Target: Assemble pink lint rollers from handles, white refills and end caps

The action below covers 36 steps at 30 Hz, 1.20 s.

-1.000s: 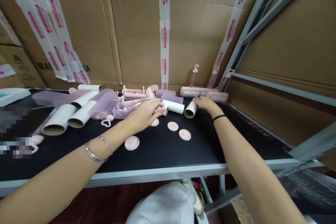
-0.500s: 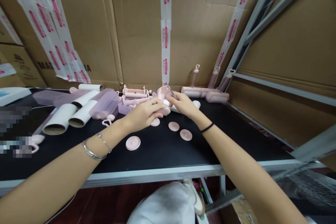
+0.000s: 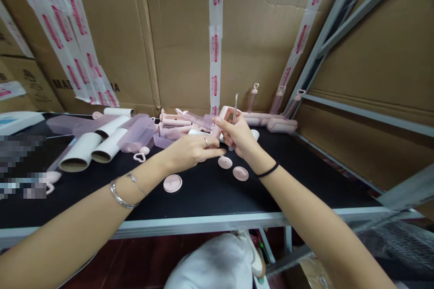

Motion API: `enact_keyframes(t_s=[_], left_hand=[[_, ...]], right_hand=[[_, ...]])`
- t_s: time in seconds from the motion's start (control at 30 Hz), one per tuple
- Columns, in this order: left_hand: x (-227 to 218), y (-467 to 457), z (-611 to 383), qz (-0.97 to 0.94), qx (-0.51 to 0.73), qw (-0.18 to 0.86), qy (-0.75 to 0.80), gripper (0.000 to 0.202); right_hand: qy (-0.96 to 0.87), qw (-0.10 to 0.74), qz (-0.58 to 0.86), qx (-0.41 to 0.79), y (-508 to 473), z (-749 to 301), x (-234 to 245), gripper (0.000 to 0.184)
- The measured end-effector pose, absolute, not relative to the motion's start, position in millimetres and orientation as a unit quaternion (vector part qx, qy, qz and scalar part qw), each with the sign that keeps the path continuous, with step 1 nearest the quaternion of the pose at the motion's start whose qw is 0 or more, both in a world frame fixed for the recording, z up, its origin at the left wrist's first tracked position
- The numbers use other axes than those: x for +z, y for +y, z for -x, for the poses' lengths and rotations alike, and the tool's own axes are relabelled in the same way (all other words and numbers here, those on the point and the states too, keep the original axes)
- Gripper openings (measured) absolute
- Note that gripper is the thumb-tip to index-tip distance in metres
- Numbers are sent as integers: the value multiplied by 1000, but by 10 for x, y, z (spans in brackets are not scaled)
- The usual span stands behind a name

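My left hand [image 3: 190, 151] is closed on a pink plastic roller frame [image 3: 224, 119], its index finger stretched toward the right. A clear pinkish handle with a heart-shaped loop [image 3: 196, 118] slants up and left from behind that hand; whether it joins the frame is unclear. My right hand [image 3: 239, 135] grips a slim metallic tool [image 3: 235, 106] upright, its pale narrow tip pointing up, while thumb and fingers touch the frame. Pink round caps lie close by: one below my right hand [image 3: 225, 162], another to the right [image 3: 240, 173], and one nearer the front [image 3: 172, 183].
White cardboard tubes [image 3: 80, 151] and translucent purple covers [image 3: 137, 132] are piled on the left. Pink rollers with upright heart-loop handles [image 3: 280, 123] stand at the back right. Cardboard [image 3: 179, 36] walls the back; a metal rail [image 3: 203, 226] edges the black tabletop [image 3: 288, 189].
The pink frame has moved right and turned, with a clear handle now showing at its left. My right hand has swung the slim tool upright. The round cap by my left fingers is no longer visible.
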State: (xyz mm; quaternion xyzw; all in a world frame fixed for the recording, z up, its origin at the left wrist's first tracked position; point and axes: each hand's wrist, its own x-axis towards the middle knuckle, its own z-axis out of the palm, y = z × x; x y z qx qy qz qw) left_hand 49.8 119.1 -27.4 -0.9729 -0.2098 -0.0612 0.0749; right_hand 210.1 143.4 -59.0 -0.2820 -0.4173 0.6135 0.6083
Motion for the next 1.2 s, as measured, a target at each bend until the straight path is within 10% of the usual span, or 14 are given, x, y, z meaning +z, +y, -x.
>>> enact_keyframes(t_s=[0.6, 0.8, 1.0, 1.2], left_hand=[[-616, 1408, -542, 958, -30, 142, -249, 39], [-569, 1086, -802, 995, 17, 4, -100, 44], [-627, 1230, -677, 949, -42, 33, -310, 46], [-110, 1132, -455, 793, 81, -466, -384, 45]], right_hand=[[-267, 715, 275, 585, 1846, -2569, -714, 35], [-318, 741, 296, 513, 1756, -2420, -694, 33], [-334, 736, 257, 529, 1707, -2395, -665, 34], [-286, 743, 247, 553, 1789, -2508, -686, 39]])
